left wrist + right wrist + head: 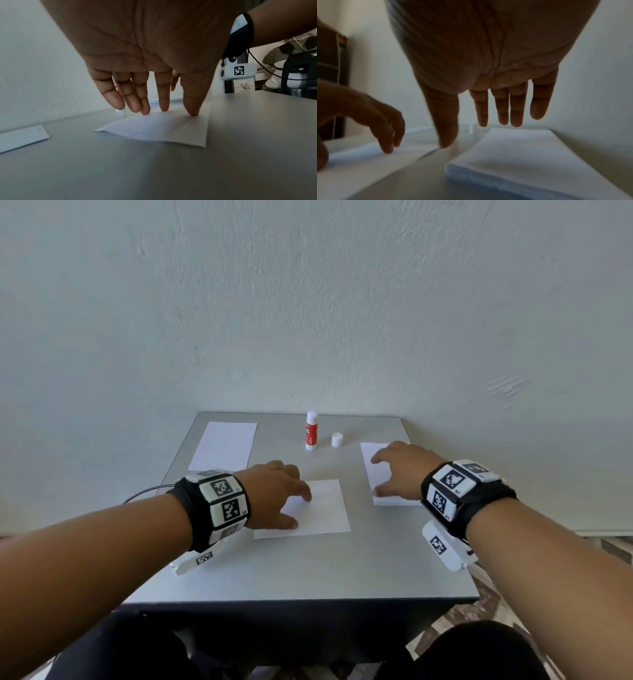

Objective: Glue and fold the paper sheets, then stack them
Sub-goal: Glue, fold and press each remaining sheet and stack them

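We count three paper items on the grey table (308,570): a folded sheet (318,508) at centre, a stack of sheets (380,474) to the right, and a single sheet (224,445) at the far left. One uncapped glue stick (312,430) stands upright beside its one cap (337,439). The left hand (274,491) lies spread, fingertips (193,112) pressing the folded sheet. The right hand (404,470) hovers with relaxed, straight fingers over the stack, holding nothing.
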